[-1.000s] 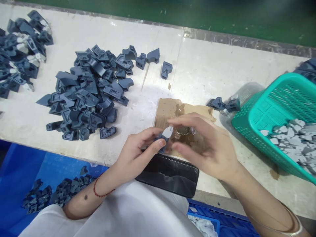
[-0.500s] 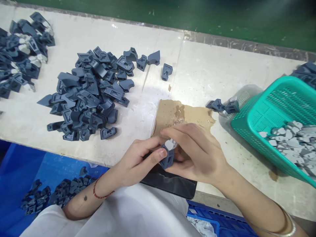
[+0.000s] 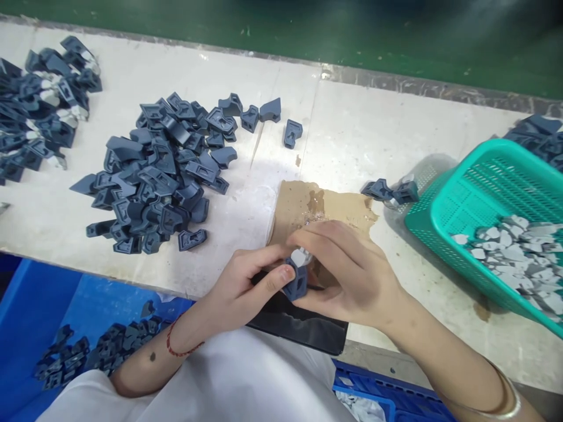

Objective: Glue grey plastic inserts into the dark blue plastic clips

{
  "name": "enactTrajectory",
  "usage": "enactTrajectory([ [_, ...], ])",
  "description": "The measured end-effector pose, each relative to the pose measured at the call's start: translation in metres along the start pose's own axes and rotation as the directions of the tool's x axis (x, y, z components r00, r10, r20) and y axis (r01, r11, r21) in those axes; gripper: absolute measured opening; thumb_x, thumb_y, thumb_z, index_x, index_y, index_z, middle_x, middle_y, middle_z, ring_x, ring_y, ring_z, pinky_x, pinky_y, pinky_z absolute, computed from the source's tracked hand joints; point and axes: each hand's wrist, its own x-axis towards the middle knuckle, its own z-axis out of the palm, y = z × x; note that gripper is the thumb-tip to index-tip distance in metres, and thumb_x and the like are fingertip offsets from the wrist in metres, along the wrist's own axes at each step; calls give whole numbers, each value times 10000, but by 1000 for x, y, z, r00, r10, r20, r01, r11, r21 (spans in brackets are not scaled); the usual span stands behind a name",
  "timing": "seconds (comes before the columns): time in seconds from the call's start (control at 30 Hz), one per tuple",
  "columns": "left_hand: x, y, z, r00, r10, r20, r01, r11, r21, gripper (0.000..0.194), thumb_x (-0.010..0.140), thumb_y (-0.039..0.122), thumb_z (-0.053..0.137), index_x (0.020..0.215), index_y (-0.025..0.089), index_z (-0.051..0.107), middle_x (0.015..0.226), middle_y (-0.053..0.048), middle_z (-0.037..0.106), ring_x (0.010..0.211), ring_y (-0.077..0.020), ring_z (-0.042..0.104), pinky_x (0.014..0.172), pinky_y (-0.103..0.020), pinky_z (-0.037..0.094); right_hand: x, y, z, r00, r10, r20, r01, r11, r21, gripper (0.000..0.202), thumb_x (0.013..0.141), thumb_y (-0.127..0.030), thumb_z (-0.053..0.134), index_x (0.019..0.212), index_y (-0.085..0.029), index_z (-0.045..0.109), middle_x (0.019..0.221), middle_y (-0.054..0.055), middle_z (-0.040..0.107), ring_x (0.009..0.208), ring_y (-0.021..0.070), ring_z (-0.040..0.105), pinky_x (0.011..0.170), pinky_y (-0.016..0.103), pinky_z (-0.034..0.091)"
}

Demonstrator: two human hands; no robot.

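Observation:
Between my two hands is a dark blue-grey plastic part [image 3: 297,285] with a small white piece [image 3: 301,257] at its top. My left hand [image 3: 250,281] is closed on the dark part, its thumb pressed against the near side. My right hand [image 3: 347,269] curls round from the right, its index finger over the white piece and its thumb by the bottom of the dark part; its other fingers are partly hidden. Beneath the hands lie a brown sheet [image 3: 347,202] stuck on the table and a black flat object [image 3: 303,328] at the table's edge.
A large pile of dark parts [image 3: 162,170] lies left of my hands, with another pile mixed with white pieces [image 3: 48,105] farther left. On the right, a green basket [image 3: 435,217] holds white pieces [image 3: 519,252]. Two dark parts [image 3: 378,189] lie beside it. A blue bin [image 3: 97,299] stands below.
The view has shifted slightly. Both hands keep their hold on the dark part, and the right fingers have moved a little closer over the white piece.

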Motion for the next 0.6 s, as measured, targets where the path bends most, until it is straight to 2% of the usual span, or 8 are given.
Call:
enactTrajectory([
  [0.1,0,0,2,996,58,-60,-60,998,-19,310,1061,425,543,1194,203,715,958,-43,769,842,-172,722,739,-252,570,1,9,-14,999,49,9,-47,992,-120,417,904,-393,723,1245,-194,588,1096,121,714,976,294,686,812,441,546],
  [0.17,0,-1,3,993,95,-74,-96,995,-9,266,1056,345,566,1261,224,686,1144,-60,779,1031,-190,742,909,-278,580,1,17,-28,988,146,-46,-153,952,-266,525,867,-482,771,1293,-229,597,1145,141,690,1056,360,673,877,517,525],
  [0.23,0,-2,3,989,132,-71,-130,991,41,236,1052,284,566,1246,222,685,1229,-72,766,1142,-202,724,1011,-304,554,-1,24,-41,957,268,-112,-291,866,-408,591,864,-525,773,1357,-256,590,1216,164,648,1161,428,627,968,613,488],
  [0.33,0,-3,3,979,195,-65,-187,976,112,227,1038,225,566,1233,218,682,1227,-77,764,1160,-203,713,1025,-320,547,-5,33,-56,877,451,-168,-462,692,-554,622,924,-594,672,1439,-261,564,1359,212,567,1321,536,499,1033,752,412],
  [0.43,2,-5,4,961,269,-60,-255,950,180,226,1014,174,577,1205,206,692,1192,-81,765,1152,-194,706,1022,-310,544,-13,40,-59,803,569,-178,-542,571,-617,650,972,-663,530,1456,-231,575,1454,245,506,1392,609,392,1040,823,363],
  [0.6,5,-6,5,940,337,-49,-316,916,248,220,984,127,593,1170,175,699,1157,-88,765,1145,-181,699,1039,-295,528,-22,49,-51,752,637,-166,-566,496,-659,714,981,-729,428,1508,-263,552,1573,205,451,1459,575,347,1125,814,297],
])
